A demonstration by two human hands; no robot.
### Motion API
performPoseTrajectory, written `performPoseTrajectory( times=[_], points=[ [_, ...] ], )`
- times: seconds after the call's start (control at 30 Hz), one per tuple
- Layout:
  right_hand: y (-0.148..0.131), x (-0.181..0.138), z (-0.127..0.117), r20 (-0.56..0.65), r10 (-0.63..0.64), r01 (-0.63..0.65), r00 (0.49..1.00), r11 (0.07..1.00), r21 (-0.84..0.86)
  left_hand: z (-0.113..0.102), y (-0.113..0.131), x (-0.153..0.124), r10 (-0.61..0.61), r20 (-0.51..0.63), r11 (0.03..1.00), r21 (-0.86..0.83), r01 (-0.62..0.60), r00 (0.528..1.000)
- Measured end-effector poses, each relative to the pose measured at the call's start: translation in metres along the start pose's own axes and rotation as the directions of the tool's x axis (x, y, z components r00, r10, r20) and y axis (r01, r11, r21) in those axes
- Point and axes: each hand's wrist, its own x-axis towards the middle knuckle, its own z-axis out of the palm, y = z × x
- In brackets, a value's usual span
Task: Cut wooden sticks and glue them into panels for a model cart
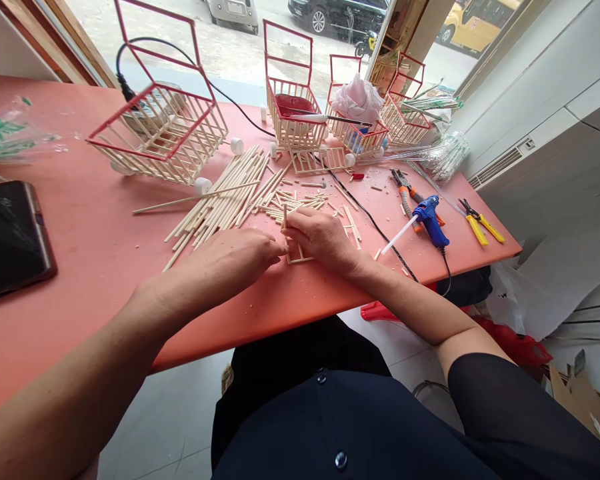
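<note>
Near the table's front edge, a small frame of pale wooden sticks [300,261] lies partly under my hands. My right hand [325,240] is closed, thumb and fingers pinching a short wooden stick [285,216] that stands upright at the frame's left side. From the left, my left hand [240,257] reaches in with its fingertips together at the frame's left corner. Its grip is partly hidden by the back of the hand. Just beyond lie a heap of short cut sticks [300,202] and a pile of long sticks [225,200].
Red-rimmed stick carts, one a large cart [165,133], line the window side. At right lie a blue glue gun [433,223], orange-handled pliers [404,193] and yellow-handled cutters [481,223]. A black cable [370,217] crosses the table. A phone [13,240] rests at far left.
</note>
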Motion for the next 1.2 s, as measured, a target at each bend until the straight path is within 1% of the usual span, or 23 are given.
performPoseTrajectory(
  times=[0.1,0.3,0.4,0.47,0.57,0.63,0.67,0.7,0.77,0.83,0.87,0.93,1.0,1.07,1.13,1.2],
  points=[
    [0.007,0.0,0.004,-0.034,-0.033,0.035,0.999,0.998,0.049,-0.002,0.0,0.001,-0.006,0.023,0.999,0.037,0.005,1.0],
    [0.024,-0.001,0.01,-0.082,-0.15,0.162,0.985,0.974,0.157,-0.002,-0.002,0.0,0.023,0.013,0.999,0.046,-0.023,1.0],
    [0.03,-0.004,0.01,-0.094,-0.172,0.185,0.981,0.97,0.158,-0.005,-0.001,0.0,0.03,-0.006,0.998,0.061,-0.03,1.0],
    [0.031,-0.007,0.005,-0.103,-0.164,0.177,0.981,0.975,0.136,-0.009,0.002,0.001,0.018,0.006,0.997,0.082,-0.018,1.0],
    [0.03,-0.014,-0.016,-0.113,-0.105,0.114,0.988,0.99,0.077,-0.015,0.005,0.001,-0.006,0.042,0.992,0.13,0.0,0.999],
    [0.029,-0.024,-0.04,-0.137,-0.026,0.03,0.99,0.999,0.024,-0.016,0.005,0.0,-0.01,0.038,0.987,0.158,0.004,0.999],
    [0.029,-0.031,-0.054,-0.182,0.027,-0.029,0.983,1.0,-0.006,-0.016,0.004,-0.001,-0.007,0.029,0.986,0.168,0.002,1.0],
    [0.03,-0.039,-0.069,-0.232,0.079,-0.091,0.969,0.995,-0.041,-0.015,0.002,-0.002,-0.002,0.018,0.985,0.175,-0.001,1.0],
    [0.034,-0.056,-0.095,-0.338,0.164,-0.212,0.927,0.971,-0.107,-0.012,-0.002,-0.005,0.007,-0.002,0.984,0.176,-0.007,1.0],
    [0.04,-0.072,-0.113,-0.425,0.214,-0.298,0.88,0.944,-0.142,-0.01,-0.005,-0.006,0.012,-0.01,0.987,0.159,-0.01,1.0],
    [0.042,-0.079,-0.118,-0.437,0.225,-0.318,0.871,0.936,-0.151,-0.009,-0.006,-0.006,0.011,-0.007,0.989,0.15,-0.009,1.0],
    [0.046,-0.086,-0.119,-0.401,0.248,-0.337,0.882,0.926,-0.17,-0.011,-0.004,-0.004,-0.003,0.017,0.99,0.143,0.001,1.0],
    [0.047,-0.084,-0.113,-0.278,0.286,-0.348,0.917,0.915,-0.206,-0.016,0.0,0.0,-0.031,0.073,0.989,0.146,0.02,0.997],
    [0.044,-0.075,-0.104,-0.119,0.341,-0.361,0.933,0.895,-0.262,-0.021,0.004,0.003,-0.059,0.128,0.989,0.141,0.041,0.99],
    [0.04,-0.064,-0.097,0.015,0.406,-0.378,0.914,0.864,-0.332,-0.024,0.006,0.004,-0.08,0.118,0.99,0.124,0.065,0.99],
    [0.036,-0.054,-0.092,0.108,0.456,-0.383,0.883,0.835,-0.395,-0.024,0.005,0.005,-0.091,0.071,0.99,0.115,0.082,0.993]
  ],
)
